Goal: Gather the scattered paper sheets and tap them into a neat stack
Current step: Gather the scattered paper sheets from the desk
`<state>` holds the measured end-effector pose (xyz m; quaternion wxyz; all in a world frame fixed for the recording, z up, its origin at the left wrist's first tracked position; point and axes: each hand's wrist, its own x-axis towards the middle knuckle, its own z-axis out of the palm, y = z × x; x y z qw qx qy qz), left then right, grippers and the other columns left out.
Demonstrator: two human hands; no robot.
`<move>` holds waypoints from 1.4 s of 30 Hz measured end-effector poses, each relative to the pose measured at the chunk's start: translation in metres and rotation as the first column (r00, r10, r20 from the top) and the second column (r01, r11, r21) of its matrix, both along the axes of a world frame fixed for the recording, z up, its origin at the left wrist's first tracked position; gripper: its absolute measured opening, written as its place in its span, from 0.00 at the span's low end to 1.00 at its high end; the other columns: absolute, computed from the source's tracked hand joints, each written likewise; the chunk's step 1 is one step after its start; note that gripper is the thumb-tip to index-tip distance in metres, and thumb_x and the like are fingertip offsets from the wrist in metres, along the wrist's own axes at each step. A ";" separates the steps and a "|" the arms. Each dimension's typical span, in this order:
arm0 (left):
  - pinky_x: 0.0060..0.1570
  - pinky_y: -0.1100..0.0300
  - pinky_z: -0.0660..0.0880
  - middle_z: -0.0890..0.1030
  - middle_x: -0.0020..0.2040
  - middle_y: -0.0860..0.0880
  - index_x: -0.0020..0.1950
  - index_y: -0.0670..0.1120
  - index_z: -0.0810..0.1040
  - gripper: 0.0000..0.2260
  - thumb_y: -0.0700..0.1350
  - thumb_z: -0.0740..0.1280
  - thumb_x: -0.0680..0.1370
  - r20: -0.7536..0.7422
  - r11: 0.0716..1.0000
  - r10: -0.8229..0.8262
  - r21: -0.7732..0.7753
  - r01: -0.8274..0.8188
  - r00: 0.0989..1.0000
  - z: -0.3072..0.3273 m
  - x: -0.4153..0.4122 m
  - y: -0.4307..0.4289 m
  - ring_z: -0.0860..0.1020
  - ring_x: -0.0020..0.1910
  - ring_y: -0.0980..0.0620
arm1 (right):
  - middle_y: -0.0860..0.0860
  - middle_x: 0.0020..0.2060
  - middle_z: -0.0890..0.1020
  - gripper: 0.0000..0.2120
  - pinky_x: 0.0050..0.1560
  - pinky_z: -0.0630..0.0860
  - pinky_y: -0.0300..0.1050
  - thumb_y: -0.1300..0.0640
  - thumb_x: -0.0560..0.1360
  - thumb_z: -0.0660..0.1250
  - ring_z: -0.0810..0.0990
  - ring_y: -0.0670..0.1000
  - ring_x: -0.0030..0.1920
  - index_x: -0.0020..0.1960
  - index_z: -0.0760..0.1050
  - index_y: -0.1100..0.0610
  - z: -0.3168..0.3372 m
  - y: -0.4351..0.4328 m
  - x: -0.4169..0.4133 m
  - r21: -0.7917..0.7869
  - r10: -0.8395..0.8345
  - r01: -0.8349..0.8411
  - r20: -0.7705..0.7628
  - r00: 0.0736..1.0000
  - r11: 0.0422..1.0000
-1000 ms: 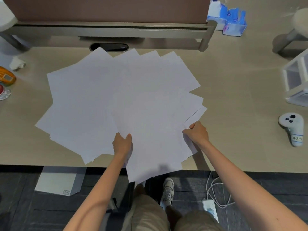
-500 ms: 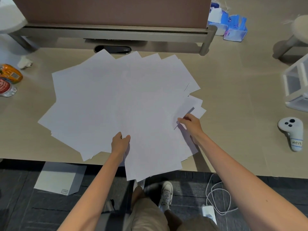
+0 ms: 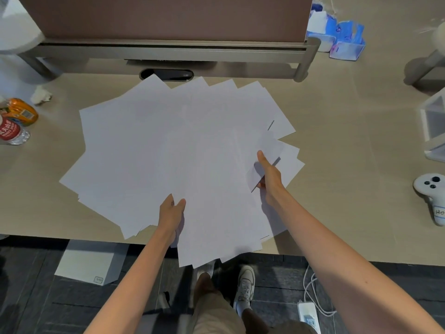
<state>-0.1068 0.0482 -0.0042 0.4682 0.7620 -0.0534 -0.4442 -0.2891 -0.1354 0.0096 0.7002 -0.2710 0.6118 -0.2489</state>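
Here, from the head camera, the paper sheets [image 3: 168, 145] lie fanned in a wide overlapping spread on the beige desk [image 3: 337, 141], with their near corners hanging past its front edge. The left hand [image 3: 171, 214] pinches the near edge of the fan, thumb on top and fingers tucked beneath, while the right hand [image 3: 270, 175] clasps the sheets on the right side, lifting their edges off the ones below. A white controller [image 3: 432, 196] rests well apart to the right, and bottles [image 3: 14, 121] lie at the far left.
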 end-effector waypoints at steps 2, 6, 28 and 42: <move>0.63 0.63 0.59 0.69 0.61 0.52 0.69 0.43 0.70 0.14 0.38 0.60 0.82 0.030 1.000 0.005 -0.024 -0.004 1.000 0.006 0.004 -0.002 0.67 0.65 0.52 | 0.51 0.47 0.81 0.29 0.36 0.74 0.39 0.42 0.70 0.73 0.79 0.50 0.42 0.63 0.74 0.58 -0.001 -0.001 0.003 0.032 -0.011 0.012 -0.012 1.000 0.999; 0.60 0.63 0.58 0.70 0.48 0.57 0.57 0.47 0.72 0.07 0.37 0.59 0.83 0.100 0.998 -0.015 -0.063 0.021 0.995 0.014 0.018 -0.009 0.72 0.50 0.61 | 0.49 0.57 0.80 0.30 0.56 0.67 0.43 0.48 0.70 0.74 0.75 0.50 0.61 0.67 0.71 0.61 -0.003 -0.002 0.015 0.028 -0.041 0.042 -0.010 0.999 0.999; 0.70 0.45 0.66 0.74 0.69 0.44 0.71 0.41 0.71 0.18 0.43 0.64 0.81 0.228 0.983 -0.180 0.023 0.180 0.957 0.012 0.094 -0.044 0.72 0.68 0.43 | 0.59 0.55 0.81 0.24 0.48 0.76 0.44 0.66 0.68 0.74 0.81 0.58 0.51 0.62 0.74 0.65 -0.017 -0.023 0.002 -0.108 -0.032 0.002 -0.281 0.959 0.994; 0.69 0.41 0.61 0.65 0.70 0.31 0.68 0.28 0.60 0.27 0.43 0.66 0.78 0.221 0.944 -0.330 0.105 0.314 0.918 0.003 0.090 -0.095 0.65 0.70 0.34 | 0.53 0.44 0.82 0.18 0.39 0.73 0.37 0.68 0.71 0.71 0.79 0.48 0.41 0.61 0.75 0.64 0.011 -0.042 -0.022 -0.048 0.129 -0.140 -0.177 0.976 0.989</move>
